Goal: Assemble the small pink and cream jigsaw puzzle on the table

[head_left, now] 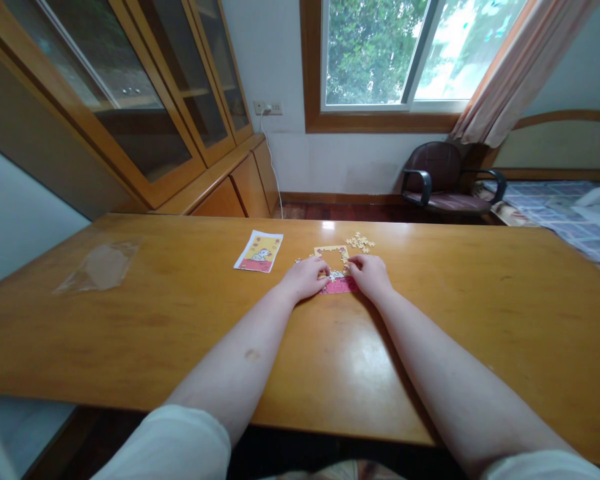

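Note:
A partly assembled jigsaw puzzle (339,287) lies flat on the table, with a pink lower band, yellow borders and a gap in the middle showing the wood. Over its left side is my left hand (306,277), fingers curled and closed near some white pieces at the gap's lower edge. My right hand (372,276) rests at the puzzle's right edge, its thumb and fingertips drawn together there. Whatever either hand pinches is too small to make out. Loose yellow puzzle pieces (360,242) lie in a cluster beyond my right hand. A few more show partly behind my left hand.
A printed picture card (260,252) in yellow and pink lies left of the puzzle on the wooden table (195,333). Farther left is a clear plastic bag (100,265). A glass-door cabinet (180,93) stands at the left. Behind the table are an armchair (437,173) and a bed (555,207).

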The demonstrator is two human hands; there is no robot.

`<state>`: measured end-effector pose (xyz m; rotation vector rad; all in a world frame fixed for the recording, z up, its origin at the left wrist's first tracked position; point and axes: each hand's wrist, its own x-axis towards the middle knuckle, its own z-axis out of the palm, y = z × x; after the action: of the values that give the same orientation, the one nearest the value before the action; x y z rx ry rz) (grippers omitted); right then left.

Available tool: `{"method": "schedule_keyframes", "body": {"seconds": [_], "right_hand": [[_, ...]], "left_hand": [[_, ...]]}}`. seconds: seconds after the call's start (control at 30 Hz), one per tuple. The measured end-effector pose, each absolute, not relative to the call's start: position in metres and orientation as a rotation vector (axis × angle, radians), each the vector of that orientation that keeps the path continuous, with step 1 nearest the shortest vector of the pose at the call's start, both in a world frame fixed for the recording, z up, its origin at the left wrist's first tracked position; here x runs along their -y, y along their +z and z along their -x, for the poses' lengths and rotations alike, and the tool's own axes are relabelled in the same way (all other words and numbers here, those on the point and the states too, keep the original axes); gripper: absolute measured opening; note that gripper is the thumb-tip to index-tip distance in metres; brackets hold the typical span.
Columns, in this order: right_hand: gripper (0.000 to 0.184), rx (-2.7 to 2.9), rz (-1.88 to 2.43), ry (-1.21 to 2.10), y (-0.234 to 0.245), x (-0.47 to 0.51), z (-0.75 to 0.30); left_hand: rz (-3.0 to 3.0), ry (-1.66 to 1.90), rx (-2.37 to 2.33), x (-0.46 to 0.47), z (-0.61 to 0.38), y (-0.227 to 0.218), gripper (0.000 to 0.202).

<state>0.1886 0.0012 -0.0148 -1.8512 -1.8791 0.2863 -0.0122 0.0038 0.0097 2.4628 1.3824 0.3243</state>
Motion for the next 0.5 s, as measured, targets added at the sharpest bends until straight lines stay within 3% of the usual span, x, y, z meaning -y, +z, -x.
{"method": "schedule_keyframes", "body": {"seconds": [0.27,0.5], "right_hand": [[0.028,1.832,1.875,0.288,-0.0122,0.0003,-0.189],[0.018,2.086,1.429,0.285,-0.0154,0.0042,-0.1893]], "left_hand": [[-2.467,0.358,-1.458,-0.0006,0.0038,0.0075,0.018],[-2.41,0.303,-1.426,-0.0047,0.0126,0.0098,0.034]]}}
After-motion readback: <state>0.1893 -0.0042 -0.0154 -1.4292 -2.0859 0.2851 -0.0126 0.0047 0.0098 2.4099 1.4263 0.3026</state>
